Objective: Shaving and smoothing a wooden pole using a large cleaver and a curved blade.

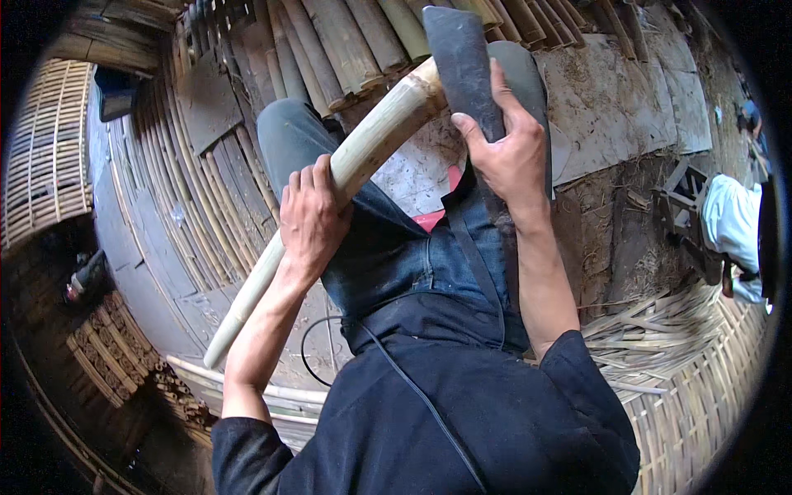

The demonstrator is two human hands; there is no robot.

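A pale, peeled bamboo pole (pixel 384 136) slants across my lap, from beside my left forearm up to the far middle. My left hand (pixel 312 216) is wrapped round it near its middle, above my left thigh. A machete (pixel 459 58) with a broad, dark, flat blade stands over my right thigh. Its blade overlaps the pole's far end; whether the edge bites into the bamboo cannot be seen. My right hand (pixel 513 157) grips the machete, thumb and forefinger along the blade. The lower part of the tool is partly hidden behind my right wrist and forearm.
Bamboo lengths (pixel 355 37) lie side by side beyond my knees. Woven bamboo strips (pixel 685 363) spread at the near right. A small wooden stool (pixel 683 194) stands at right, beside a person in white (pixel 733 223). Stacked bamboo pieces (pixel 111 346) lie at the near left.
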